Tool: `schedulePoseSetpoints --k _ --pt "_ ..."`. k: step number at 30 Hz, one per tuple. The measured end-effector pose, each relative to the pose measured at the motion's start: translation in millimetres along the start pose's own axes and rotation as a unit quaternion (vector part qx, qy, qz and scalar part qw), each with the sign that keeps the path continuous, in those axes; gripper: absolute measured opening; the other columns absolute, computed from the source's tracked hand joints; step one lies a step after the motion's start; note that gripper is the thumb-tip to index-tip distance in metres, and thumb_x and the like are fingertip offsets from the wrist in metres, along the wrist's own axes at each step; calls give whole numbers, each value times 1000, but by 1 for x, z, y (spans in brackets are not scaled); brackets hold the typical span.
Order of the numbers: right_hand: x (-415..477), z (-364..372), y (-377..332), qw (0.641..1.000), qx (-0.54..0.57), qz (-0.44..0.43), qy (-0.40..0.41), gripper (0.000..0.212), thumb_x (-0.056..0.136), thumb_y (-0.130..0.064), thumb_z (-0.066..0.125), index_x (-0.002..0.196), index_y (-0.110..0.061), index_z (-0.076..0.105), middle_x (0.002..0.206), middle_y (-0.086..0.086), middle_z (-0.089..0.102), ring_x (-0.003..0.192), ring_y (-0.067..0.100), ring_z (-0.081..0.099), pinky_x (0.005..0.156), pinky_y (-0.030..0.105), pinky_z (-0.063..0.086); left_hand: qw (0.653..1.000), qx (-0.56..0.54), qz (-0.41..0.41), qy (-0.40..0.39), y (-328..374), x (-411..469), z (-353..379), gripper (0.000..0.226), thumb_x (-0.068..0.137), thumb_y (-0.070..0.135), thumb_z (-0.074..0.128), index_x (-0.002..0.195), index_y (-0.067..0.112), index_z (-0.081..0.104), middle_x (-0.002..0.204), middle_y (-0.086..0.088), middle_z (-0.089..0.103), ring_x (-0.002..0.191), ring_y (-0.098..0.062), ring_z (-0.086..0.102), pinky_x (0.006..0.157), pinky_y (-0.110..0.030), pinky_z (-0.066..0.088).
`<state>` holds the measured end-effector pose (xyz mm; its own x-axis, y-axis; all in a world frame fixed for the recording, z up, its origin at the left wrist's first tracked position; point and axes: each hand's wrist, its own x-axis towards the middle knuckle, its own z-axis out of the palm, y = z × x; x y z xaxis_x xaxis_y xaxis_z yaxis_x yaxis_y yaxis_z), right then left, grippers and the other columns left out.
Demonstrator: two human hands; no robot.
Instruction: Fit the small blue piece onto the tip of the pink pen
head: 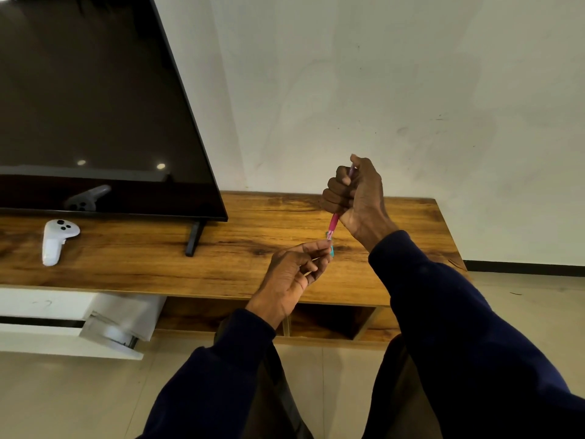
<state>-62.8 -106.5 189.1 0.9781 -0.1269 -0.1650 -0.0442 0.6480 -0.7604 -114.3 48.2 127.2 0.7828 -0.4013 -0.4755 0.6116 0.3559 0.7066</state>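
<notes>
My right hand point(356, 198) grips a pink pencil point(334, 224) in a fist, with its lower end pointing down and left. Just below it, my left hand point(292, 274) pinches a small teal piece point(331, 250), apparently a sharpener, between thumb and fingertips. The pencil's tip meets this piece. Both hands hover above the wooden TV stand point(240, 248). Most of the pencil is hidden inside my right fist.
A large dark TV point(88, 106) stands on the left of the wooden top, with one black foot point(193, 239). A white game controller point(57, 240) lies before it. Open shelves point(329, 321) sit under the top; a white unit point(63, 324) is at lower left.
</notes>
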Motion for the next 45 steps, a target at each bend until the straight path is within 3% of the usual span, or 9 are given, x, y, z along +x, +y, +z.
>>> schedulePoseSetpoints --k 24,38,45 --pt "-5 7 0 999 -20 -7 27 48 102 -32 37 57 -17 33 45 -7 21 40 10 14 42 20 14 1000 -3 -2 0 -2 2 -3 55 76 -25 40 93 3 84 96 -13 80 83 -16 75 79 -22 61" --pt "-9 13 -2 999 -37 -1 28 50 104 -34 36 56 -18 35 47 -6 21 41 10 14 49 27 8 1000 -16 -8 2 -4 6 -5 52 76 -24 42 99 0 82 100 -14 80 83 -16 77 76 -22 62" --pt "-7 12 0 999 -47 -1 22 51 104 -31 36 54 -18 35 45 -7 22 40 10 15 46 24 10 1000 -22 -10 7 -3 6 -2 53 76 -25 41 105 -2 79 102 -15 79 88 -19 75 78 -23 62"
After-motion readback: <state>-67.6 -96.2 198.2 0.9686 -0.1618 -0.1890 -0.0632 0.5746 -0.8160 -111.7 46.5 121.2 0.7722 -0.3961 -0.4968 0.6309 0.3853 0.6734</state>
